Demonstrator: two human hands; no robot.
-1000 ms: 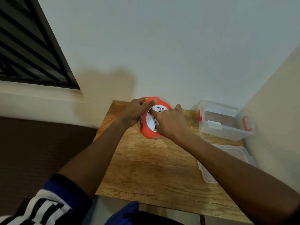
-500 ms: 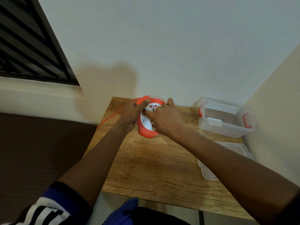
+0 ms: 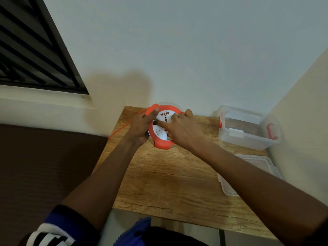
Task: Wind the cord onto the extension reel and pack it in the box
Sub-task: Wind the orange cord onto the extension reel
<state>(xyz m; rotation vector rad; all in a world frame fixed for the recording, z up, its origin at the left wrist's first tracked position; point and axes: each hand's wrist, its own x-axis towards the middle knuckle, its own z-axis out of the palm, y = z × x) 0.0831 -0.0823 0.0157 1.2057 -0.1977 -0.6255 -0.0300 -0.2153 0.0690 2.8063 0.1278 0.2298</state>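
Note:
An orange and white round extension reel [image 3: 162, 142] is held just above the far part of the wooden table [image 3: 165, 178]. My left hand [image 3: 142, 126] grips its left rim, thumb on the orange edge. My right hand [image 3: 182, 129] lies over the white socket face, fingers pressed on it. A thin orange cord [image 3: 122, 127] runs from the reel's left side down over the table's left edge. The clear plastic box [image 3: 246, 128] with red latches stands open at the far right.
The box's clear lid [image 3: 252, 173] lies flat on the table's right side, in front of the box. Walls close in behind and on the right. A dark window grille [image 3: 33, 50] is at the upper left. A brown surface lies left of the table.
The reel's white face has turned under my right hand, whose fingers have shifted across it. My left hand still holds the left rim. The loose cord stays off the left edge.

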